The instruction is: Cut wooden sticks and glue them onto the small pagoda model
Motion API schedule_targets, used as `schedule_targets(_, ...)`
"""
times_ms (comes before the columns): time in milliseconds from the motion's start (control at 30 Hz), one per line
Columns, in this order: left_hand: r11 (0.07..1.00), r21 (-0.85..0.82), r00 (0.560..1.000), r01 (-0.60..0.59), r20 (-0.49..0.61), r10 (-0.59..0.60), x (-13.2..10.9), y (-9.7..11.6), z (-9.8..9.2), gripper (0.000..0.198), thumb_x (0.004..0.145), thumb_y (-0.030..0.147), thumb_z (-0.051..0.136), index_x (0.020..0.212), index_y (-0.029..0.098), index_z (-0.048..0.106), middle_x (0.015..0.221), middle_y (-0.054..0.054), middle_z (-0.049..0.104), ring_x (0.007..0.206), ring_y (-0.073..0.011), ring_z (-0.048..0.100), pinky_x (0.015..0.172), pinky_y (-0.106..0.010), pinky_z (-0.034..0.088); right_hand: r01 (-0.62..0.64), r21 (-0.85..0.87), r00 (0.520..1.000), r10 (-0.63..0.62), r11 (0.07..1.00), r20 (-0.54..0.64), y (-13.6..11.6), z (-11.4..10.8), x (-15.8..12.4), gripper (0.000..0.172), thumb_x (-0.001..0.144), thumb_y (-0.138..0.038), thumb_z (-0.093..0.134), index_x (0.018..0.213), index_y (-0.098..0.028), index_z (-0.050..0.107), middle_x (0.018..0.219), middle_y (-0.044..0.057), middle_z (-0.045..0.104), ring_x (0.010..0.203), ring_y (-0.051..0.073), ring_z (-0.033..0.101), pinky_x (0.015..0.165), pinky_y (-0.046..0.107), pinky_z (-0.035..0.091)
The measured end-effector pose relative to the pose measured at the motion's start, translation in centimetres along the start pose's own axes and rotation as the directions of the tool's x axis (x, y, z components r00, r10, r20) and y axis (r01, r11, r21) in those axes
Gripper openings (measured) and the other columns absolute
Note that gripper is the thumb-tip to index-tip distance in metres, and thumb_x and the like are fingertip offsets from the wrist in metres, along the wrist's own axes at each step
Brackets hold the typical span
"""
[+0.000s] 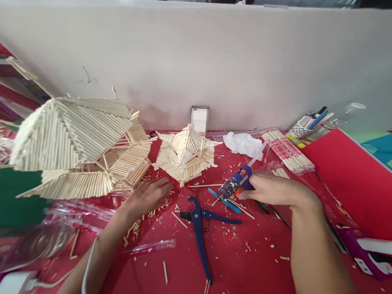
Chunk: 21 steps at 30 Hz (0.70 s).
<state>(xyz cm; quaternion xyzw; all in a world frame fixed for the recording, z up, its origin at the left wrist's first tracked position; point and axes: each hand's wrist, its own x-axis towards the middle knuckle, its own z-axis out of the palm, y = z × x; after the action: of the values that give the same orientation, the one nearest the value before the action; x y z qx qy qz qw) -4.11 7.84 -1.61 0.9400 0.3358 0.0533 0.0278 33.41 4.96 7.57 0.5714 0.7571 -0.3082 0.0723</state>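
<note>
My right hand [273, 188] is wrapped round the handle of a blue hot glue gun [244, 177], its nozzle pointing down and left over the red table [248, 267]. A clear glue stick [258, 155] sticks out of its back. My left hand [152, 194] lies low on the table with its fingers stretched forward, seemingly holding nothing; the fingertips are partly hidden. Just beyond it stands a small pointed roof model [186, 157] of wooden sticks. A larger tiered stick model [79, 134] rises to the left. Blue-handled cutters [196, 232] lie opened between my hands.
Stick offcuts and a blue pen [232, 206] litter the table. A pack of wooden sticks [288, 151], crumpled tissue [243, 144] and a pen cup [301, 127] are at the back right. A red board [354, 185] stands right. A white cable [89, 265] crosses my left forearm.
</note>
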Motion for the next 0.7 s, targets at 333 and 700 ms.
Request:
schedule_targets(333, 0.999, -0.005, 0.992, 0.041, 0.122, -0.04, 0.2, 0.8, -0.2, 0.022, 0.103, 0.015, 0.047, 0.105, 0.018, 0.068, 0.104, -0.008, 0.071, 0.08, -0.0192, 0.068, 0.063, -0.027, 0.042, -0.184, -0.228, 0.972, 0.212, 0.956, 0.104, -2.3, 1.7, 0.2, 0.031, 0.095, -0.043, 0.053, 0.082, -0.018, 0.065, 0.079, 0.009, 0.069, 0.065, 0.02, 0.061, 0.055, 0.028, 0.034)
schedule_targets(700, 0.907, -0.41, 0.953, -0.101, 0.223, 0.207, 0.0, 1.6, -1.1, 0.014, 0.092, 0.014, 0.066, 0.103, 0.022, 0.071, 0.102, -0.004, 0.074, 0.092, -0.0209, 0.07, 0.073, -0.028, 0.046, -0.26, -0.337, 0.948, 0.305, 0.905, 0.088, -2.8, 2.7, 3.0, 0.032, 0.091, -0.031, 0.06, 0.107, -0.009, 0.076, 0.111, 0.021, 0.076, 0.103, 0.032, 0.072, 0.076, 0.032, 0.049)
